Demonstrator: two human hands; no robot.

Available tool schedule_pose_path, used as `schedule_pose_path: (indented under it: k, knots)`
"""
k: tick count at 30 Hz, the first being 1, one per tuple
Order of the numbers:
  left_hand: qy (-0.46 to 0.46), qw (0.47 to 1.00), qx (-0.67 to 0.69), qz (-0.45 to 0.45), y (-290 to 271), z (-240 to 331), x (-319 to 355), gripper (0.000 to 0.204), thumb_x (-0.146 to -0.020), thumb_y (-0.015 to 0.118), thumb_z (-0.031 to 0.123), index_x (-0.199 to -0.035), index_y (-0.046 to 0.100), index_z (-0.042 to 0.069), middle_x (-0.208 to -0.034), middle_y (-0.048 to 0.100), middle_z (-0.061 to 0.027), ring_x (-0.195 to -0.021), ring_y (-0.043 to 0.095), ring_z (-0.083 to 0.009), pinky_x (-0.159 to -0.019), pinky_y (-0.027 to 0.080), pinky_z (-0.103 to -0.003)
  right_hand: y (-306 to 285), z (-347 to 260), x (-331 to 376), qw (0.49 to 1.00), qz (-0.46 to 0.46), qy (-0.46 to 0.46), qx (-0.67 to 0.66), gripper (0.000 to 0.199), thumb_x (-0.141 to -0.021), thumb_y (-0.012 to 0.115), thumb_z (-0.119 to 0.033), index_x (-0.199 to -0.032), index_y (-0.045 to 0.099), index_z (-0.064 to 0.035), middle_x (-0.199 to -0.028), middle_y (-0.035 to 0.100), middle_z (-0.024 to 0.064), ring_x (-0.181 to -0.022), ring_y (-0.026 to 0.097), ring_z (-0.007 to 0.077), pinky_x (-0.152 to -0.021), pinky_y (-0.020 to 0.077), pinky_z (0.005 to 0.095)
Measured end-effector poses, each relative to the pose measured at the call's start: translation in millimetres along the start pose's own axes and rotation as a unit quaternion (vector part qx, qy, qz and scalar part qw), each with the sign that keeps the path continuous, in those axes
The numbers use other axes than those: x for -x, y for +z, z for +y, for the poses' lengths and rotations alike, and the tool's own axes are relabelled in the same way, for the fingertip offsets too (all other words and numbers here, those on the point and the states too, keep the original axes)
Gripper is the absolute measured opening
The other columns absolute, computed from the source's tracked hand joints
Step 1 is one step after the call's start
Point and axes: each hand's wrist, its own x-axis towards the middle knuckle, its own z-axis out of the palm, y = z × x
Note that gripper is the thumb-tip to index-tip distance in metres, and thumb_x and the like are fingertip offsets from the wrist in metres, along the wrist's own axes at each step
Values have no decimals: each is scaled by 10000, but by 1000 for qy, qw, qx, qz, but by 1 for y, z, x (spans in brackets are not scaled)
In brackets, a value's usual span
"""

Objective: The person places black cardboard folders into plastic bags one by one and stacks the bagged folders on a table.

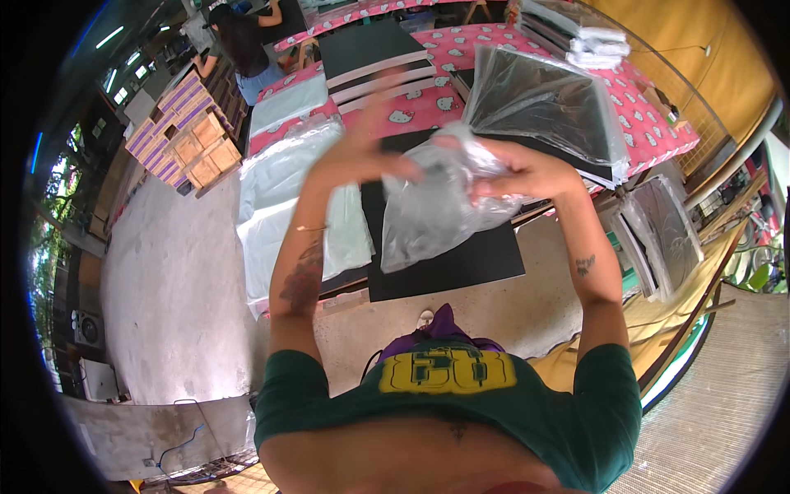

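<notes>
A crumpled clear plastic bag [436, 198] hangs in front of me, gathered in my right hand [531, 169], whose fingers are closed on it. To the left of the bag is my left hand [354, 156], smeared by motion, its fingers and thumb spread apart with nothing seen between them. Beneath the bag, a flat black board [461, 267] lies at the near edge of the table, partly covered from view. A pile of clear plastic bags [280, 210] lies beside it, under my left forearm.
Black boards are stacked [370, 53] at the back of the pink patterned table cover [485, 37]. Plastic-wrapped black boards [539, 103] lie at right, with more wrapped boards [658, 235] below the table. Cartons [189, 132] stand far left, near another person [239, 45].
</notes>
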Motion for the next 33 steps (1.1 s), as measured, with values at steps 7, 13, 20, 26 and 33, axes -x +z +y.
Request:
schedule_pose_path:
  k: [7, 13, 20, 26, 33]
  knots:
    - [-256, 880, 377, -136, -24, -17, 13, 357, -774, 680, 321, -870, 642, -21, -760, 629, -83, -705, 602, -162, -674, 490, -306, -52, 46, 44, 977, 41, 113, 178, 300, -841, 650, -215, -1043, 596, 1, -875, 641, 51, -726, 586, 110, -700, 479, 260]
    - [-183, 940, 157, -242, -17, -47, 77, 247, -849, 635, 276, -907, 648, 37, -764, 624, -48, -648, 593, -115, -648, 501, -271, -16, 62, 69, 851, 330, -124, -389, 528, -843, 649, -264, -1245, 448, 13, -900, 593, 48, -689, 604, 115, -558, 499, 227]
    - [-423, 803, 386, -163, -12, -19, 119, 410, -870, 594, 403, -885, 659, -1, -738, 648, -66, -722, 634, -171, -678, 527, -303, -39, 142, 97, 787, 393, -54, -473, 421, -791, 669, -157, -1151, 544, 21, -1029, 609, 69, -876, 589, 132, -762, 483, 274]
    - [-243, 767, 593, 38, -3, -12, 138, 230, -832, 636, 203, -976, 645, 23, -951, 645, -140, -909, 606, -239, -811, 489, -369, 1, 164, 111, 974, 99, 150, -139, 383, -790, 650, -184, -1118, 572, -2, -1054, 619, 121, -935, 608, 245, -857, 491, 357]
    - [-421, 757, 458, -197, 7, -2, 190, 330, -839, 638, 235, -1091, 596, 26, -1079, 621, -95, -1049, 539, -197, -910, 420, -356, 41, 210, 163, 865, 460, 61, -192, 336, -748, 623, -232, -1019, 575, -40, -990, 620, 102, -857, 615, 256, -787, 517, 402]
